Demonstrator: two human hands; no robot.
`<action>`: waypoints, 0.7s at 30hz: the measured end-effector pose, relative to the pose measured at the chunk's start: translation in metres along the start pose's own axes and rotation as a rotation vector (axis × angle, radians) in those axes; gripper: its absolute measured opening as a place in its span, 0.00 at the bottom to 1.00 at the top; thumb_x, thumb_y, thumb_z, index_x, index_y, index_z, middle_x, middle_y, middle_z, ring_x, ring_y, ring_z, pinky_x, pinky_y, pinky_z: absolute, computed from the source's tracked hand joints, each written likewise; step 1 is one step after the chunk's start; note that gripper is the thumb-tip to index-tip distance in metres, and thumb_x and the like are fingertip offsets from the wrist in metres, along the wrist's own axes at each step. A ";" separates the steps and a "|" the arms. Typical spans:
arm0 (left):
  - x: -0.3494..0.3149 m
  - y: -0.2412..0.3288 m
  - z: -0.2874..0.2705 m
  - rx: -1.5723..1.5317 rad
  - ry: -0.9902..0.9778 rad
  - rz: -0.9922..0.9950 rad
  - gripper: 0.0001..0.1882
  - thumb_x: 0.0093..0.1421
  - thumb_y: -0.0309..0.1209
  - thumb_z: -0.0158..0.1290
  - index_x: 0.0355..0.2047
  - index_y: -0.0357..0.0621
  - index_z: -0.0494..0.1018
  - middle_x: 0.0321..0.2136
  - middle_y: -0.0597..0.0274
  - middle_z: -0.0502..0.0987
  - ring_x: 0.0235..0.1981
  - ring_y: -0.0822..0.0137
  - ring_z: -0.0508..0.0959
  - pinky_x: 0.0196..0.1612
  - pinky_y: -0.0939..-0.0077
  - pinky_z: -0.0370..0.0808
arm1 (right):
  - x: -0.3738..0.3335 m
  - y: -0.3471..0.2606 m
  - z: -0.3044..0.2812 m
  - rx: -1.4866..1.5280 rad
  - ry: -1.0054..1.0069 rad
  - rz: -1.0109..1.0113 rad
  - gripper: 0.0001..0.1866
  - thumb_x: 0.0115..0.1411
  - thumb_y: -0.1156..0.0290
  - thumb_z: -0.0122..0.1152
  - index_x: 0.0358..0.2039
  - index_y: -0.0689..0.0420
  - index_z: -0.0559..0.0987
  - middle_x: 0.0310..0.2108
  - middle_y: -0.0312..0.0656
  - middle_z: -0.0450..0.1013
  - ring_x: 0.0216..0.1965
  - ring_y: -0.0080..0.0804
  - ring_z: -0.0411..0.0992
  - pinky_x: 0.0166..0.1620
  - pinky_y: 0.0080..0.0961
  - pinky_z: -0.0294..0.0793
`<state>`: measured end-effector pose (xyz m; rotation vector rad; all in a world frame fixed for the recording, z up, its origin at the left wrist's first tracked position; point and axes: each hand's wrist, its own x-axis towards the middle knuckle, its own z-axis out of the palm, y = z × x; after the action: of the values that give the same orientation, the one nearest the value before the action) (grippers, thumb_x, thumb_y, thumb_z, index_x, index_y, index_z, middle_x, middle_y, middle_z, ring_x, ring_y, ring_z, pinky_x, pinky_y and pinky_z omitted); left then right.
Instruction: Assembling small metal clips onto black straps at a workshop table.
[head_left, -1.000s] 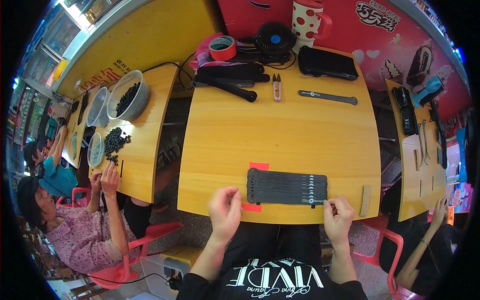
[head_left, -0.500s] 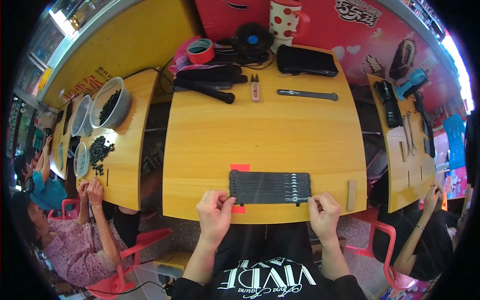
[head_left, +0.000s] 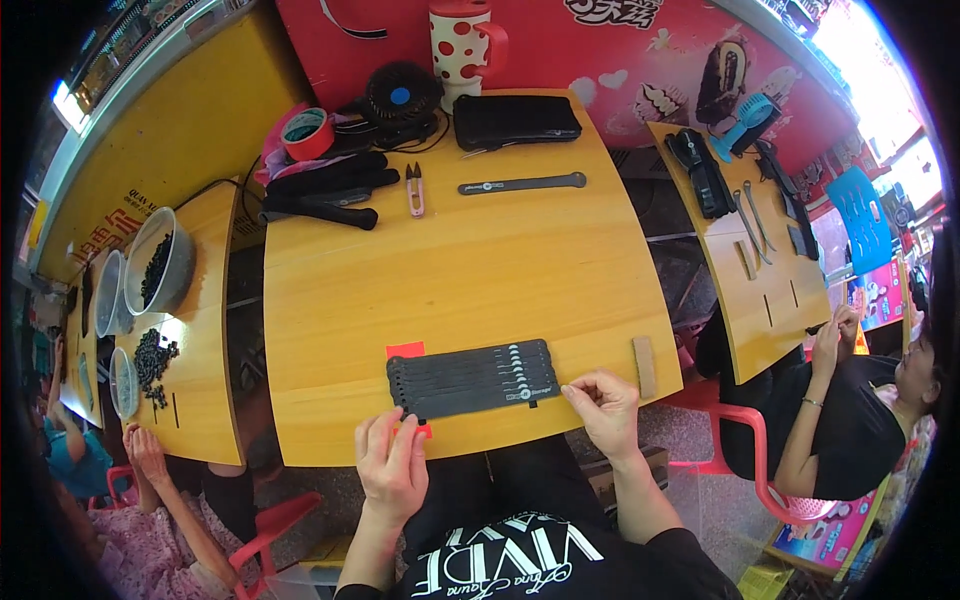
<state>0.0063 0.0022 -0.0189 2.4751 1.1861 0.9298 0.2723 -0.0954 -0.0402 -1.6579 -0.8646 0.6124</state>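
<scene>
A row of dark grey straps (head_left: 465, 378), laid side by side and overlapping, lies at the near edge of the table with holes along its left end. My left hand (head_left: 392, 462) is at the near left corner, its thumb and fingertips closed about the end of the nearest strap; the fingers partly hide it. At the near right corner is my right hand (head_left: 606, 412), thumb and index finger pinched together just beside the strap's end. Whether anything is between them is hard to see. Red tape (head_left: 405, 350) shows under the left end of the row.
A single strap (head_left: 522, 184), pink-handled snips (head_left: 415, 192), black sleeves (head_left: 330, 190), a tape roll (head_left: 307, 134), a small fan (head_left: 402, 94), a black pouch (head_left: 517, 122) and a dotted mug (head_left: 460, 48) stand far back. A brown strip (head_left: 643, 367) lies right. People sit at both side tables.
The whole view has swung, so the table sits further left. My left hand has drawn down toward me with its fingers less bunched; my right hand stays by the right corner.
</scene>
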 end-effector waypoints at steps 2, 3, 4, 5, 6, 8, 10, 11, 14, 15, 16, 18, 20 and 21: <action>0.000 -0.002 -0.003 0.097 -0.058 0.098 0.12 0.57 0.25 0.58 0.42 0.36 0.78 0.46 0.49 0.76 0.49 0.48 0.74 0.47 0.61 0.71 | 0.000 0.001 0.001 -0.028 0.014 -0.027 0.03 0.53 0.82 0.66 0.26 0.64 0.80 0.21 0.36 0.73 0.22 0.16 0.69 0.24 0.16 0.65; 0.001 -0.002 -0.003 0.129 -0.111 0.082 0.13 0.58 0.29 0.57 0.43 0.36 0.78 0.49 0.50 0.75 0.53 0.46 0.70 0.52 0.57 0.67 | 0.000 0.002 0.002 -0.053 0.026 -0.055 0.03 0.53 0.82 0.67 0.26 0.64 0.80 0.21 0.37 0.73 0.21 0.17 0.69 0.24 0.16 0.65; 0.001 -0.004 -0.004 0.160 -0.163 0.066 0.16 0.60 0.33 0.57 0.44 0.36 0.78 0.52 0.51 0.75 0.58 0.44 0.67 0.57 0.52 0.62 | 0.000 0.001 0.004 -0.052 0.026 -0.055 0.03 0.53 0.82 0.67 0.26 0.64 0.80 0.21 0.37 0.73 0.21 0.17 0.69 0.24 0.16 0.65; 0.000 -0.006 -0.003 0.157 -0.165 0.067 0.16 0.60 0.33 0.57 0.44 0.36 0.78 0.52 0.51 0.75 0.58 0.44 0.67 0.57 0.52 0.62 | -0.001 -0.001 0.005 -0.102 0.026 -0.065 0.03 0.52 0.82 0.67 0.26 0.64 0.80 0.22 0.37 0.73 0.21 0.18 0.69 0.24 0.17 0.65; -0.001 -0.009 -0.002 0.188 -0.186 0.064 0.17 0.60 0.35 0.56 0.45 0.37 0.78 0.53 0.53 0.75 0.58 0.44 0.67 0.57 0.52 0.61 | -0.001 -0.002 0.007 -0.152 0.025 -0.076 0.04 0.51 0.83 0.67 0.25 0.64 0.79 0.22 0.38 0.73 0.20 0.19 0.69 0.24 0.17 0.66; -0.002 -0.011 -0.001 0.220 -0.209 0.058 0.18 0.60 0.37 0.56 0.45 0.37 0.78 0.54 0.55 0.75 0.59 0.44 0.66 0.57 0.53 0.60 | 0.000 -0.004 0.010 -0.180 0.028 -0.085 0.05 0.51 0.83 0.68 0.25 0.64 0.79 0.21 0.39 0.73 0.20 0.21 0.69 0.23 0.18 0.66; 0.000 -0.011 0.000 0.278 -0.203 0.087 0.18 0.60 0.38 0.56 0.44 0.37 0.79 0.53 0.57 0.75 0.58 0.45 0.67 0.56 0.54 0.61 | 0.002 -0.006 0.012 -0.207 0.028 -0.096 0.05 0.50 0.83 0.68 0.24 0.64 0.78 0.20 0.39 0.72 0.19 0.22 0.70 0.23 0.19 0.66; 0.000 -0.012 0.000 0.282 -0.203 0.084 0.18 0.60 0.38 0.56 0.44 0.37 0.79 0.53 0.57 0.75 0.58 0.45 0.67 0.56 0.54 0.61 | 0.003 -0.007 0.013 -0.222 0.047 -0.110 0.06 0.49 0.82 0.69 0.23 0.64 0.78 0.20 0.40 0.72 0.19 0.23 0.69 0.23 0.19 0.66; -0.001 -0.016 0.001 0.250 -0.183 0.080 0.17 0.60 0.38 0.56 0.43 0.37 0.79 0.53 0.58 0.76 0.57 0.45 0.68 0.56 0.54 0.61 | 0.006 -0.010 0.014 -0.231 0.051 -0.098 0.06 0.48 0.83 0.69 0.22 0.65 0.77 0.18 0.38 0.71 0.19 0.20 0.68 0.23 0.19 0.65; -0.002 -0.017 0.001 0.251 -0.178 0.085 0.17 0.59 0.38 0.57 0.43 0.37 0.79 0.53 0.58 0.75 0.56 0.45 0.68 0.55 0.54 0.62 | 0.007 -0.010 0.013 -0.229 0.038 -0.070 0.06 0.48 0.84 0.68 0.22 0.65 0.77 0.17 0.36 0.71 0.19 0.17 0.68 0.23 0.18 0.65; -0.003 -0.017 0.001 0.252 -0.172 0.091 0.17 0.59 0.38 0.57 0.42 0.37 0.79 0.53 0.58 0.75 0.56 0.46 0.68 0.55 0.54 0.62 | 0.008 -0.010 0.013 -0.228 0.041 -0.077 0.06 0.48 0.84 0.68 0.22 0.65 0.77 0.17 0.36 0.71 0.19 0.17 0.68 0.23 0.18 0.65; -0.004 -0.017 -0.001 0.232 -0.177 0.084 0.18 0.59 0.39 0.58 0.43 0.38 0.79 0.54 0.59 0.75 0.57 0.47 0.68 0.56 0.54 0.61 | 0.010 -0.008 0.010 -0.228 -0.012 -0.003 0.05 0.51 0.82 0.67 0.23 0.65 0.77 0.18 0.34 0.71 0.19 0.16 0.67 0.23 0.17 0.64; -0.003 -0.020 -0.004 0.212 -0.176 0.075 0.19 0.59 0.40 0.58 0.45 0.39 0.79 0.55 0.59 0.74 0.57 0.48 0.68 0.57 0.54 0.60 | 0.010 -0.002 0.001 -0.102 -0.063 0.067 0.04 0.53 0.82 0.66 0.24 0.65 0.78 0.18 0.33 0.71 0.20 0.15 0.67 0.23 0.17 0.64; -0.003 -0.024 -0.007 0.115 -0.172 0.062 0.19 0.58 0.37 0.59 0.46 0.38 0.77 0.55 0.56 0.74 0.56 0.47 0.68 0.57 0.55 0.62 | 0.012 -0.001 -0.004 0.024 -0.121 0.148 0.04 0.55 0.81 0.65 0.25 0.65 0.78 0.19 0.32 0.71 0.20 0.15 0.67 0.23 0.17 0.64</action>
<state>-0.0143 0.0148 -0.0257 2.6346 1.1406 0.6639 0.2823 -0.0878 -0.0379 -1.6863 -0.8224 0.8291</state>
